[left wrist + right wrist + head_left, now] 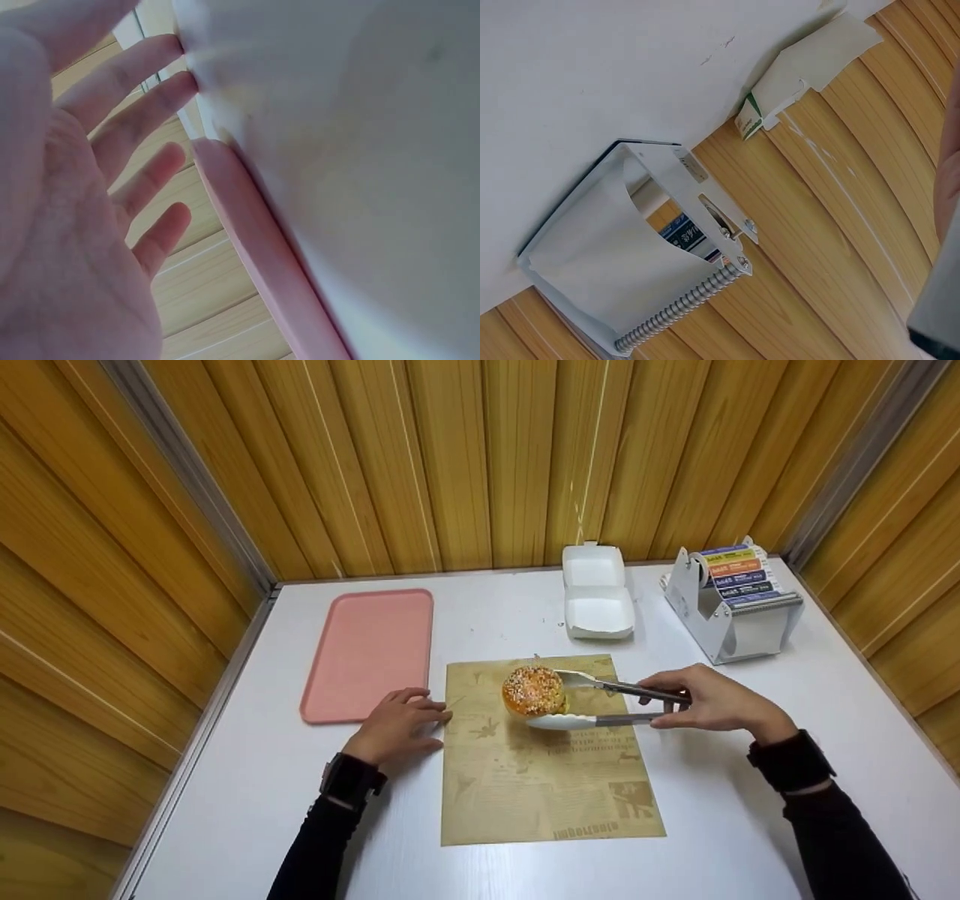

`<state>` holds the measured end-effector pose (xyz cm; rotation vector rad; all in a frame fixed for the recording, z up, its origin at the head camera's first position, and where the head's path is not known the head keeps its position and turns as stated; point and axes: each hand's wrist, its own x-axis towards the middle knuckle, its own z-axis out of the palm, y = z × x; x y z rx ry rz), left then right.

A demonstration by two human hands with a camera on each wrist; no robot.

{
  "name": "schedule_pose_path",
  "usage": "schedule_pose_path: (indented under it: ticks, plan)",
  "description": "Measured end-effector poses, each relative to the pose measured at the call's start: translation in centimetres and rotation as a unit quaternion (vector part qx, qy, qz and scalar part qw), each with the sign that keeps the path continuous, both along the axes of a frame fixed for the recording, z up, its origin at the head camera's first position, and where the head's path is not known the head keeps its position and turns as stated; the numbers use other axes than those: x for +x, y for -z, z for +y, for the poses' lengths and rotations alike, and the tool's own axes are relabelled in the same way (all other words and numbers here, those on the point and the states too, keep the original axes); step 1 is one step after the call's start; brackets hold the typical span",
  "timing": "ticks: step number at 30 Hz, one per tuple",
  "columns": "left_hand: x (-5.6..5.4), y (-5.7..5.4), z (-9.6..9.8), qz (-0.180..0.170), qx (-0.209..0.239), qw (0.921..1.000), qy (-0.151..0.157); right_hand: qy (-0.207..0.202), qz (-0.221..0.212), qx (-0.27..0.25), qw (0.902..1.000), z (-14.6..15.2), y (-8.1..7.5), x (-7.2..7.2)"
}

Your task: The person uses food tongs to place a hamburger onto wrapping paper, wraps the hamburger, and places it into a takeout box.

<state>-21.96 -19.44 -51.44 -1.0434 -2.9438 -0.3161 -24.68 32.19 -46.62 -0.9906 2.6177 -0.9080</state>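
My right hand (709, 699) grips a pair of tongs (626, 720) with dark handles and pale tips. Between the tips is a round burger (534, 690) with a sesame-seeded bun, over the upper middle of a brown printed paper sheet (555, 802). Beside the sheet's left edge, my left hand (397, 727) rests on the table with fingers spread, its fingertips right at the paper. The left wrist view shows that hand's palm (60, 225), holding nothing. Only a sliver of the right hand (949, 172) shows in the right wrist view.
A pink tray (375, 652) lies at the left, close behind my left hand. At the back stands an opened white takeaway box (598, 611). A metal label dispenser (731, 604) with several coloured rolls is at the back right. Wood-patterned walls (450, 465) enclose the table.
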Motion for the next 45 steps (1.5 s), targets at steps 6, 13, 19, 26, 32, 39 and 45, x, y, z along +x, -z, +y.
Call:
schedule_pose_path:
  ticks: [6,13,19,26,32,39,45]
  plan:
    - [0.0,0.1,-0.1,0.002,-0.013,0.9999,0.002,-0.003,-0.025,0.023,0.9994,0.4,0.7,0.3]
    - [-0.2,0.1,0.0,0.005,-0.017,0.9998,0.004,-0.008,-0.056,0.015,0.9983,0.9,1.8,0.1]
    - [-0.1,0.1,-0.2,-0.015,-0.007,0.9999,0.002,-0.014,-0.058,0.009,0.9982,0.7,2.3,-0.1]
    - [0.0,-0.2,-0.6,-0.039,0.011,0.9992,0.002,-0.018,-0.068,0.0,0.9975,0.8,2.2,0.0]
    - [0.0,-0.3,-0.5,-0.049,0.006,0.9988,-0.003,-0.016,-0.097,-0.011,0.9951,1.6,1.7,-0.2]
    - [-0.1,-0.3,-0.4,-0.053,0.006,0.9986,-0.005,-0.023,-0.097,-0.052,0.9936,2.9,0.4,-0.2]
    - [-0.2,-0.3,-0.4,-0.048,0.019,0.9986,-0.004,0.028,-0.088,-0.197,0.9761,2.8,-1.1,0.0]
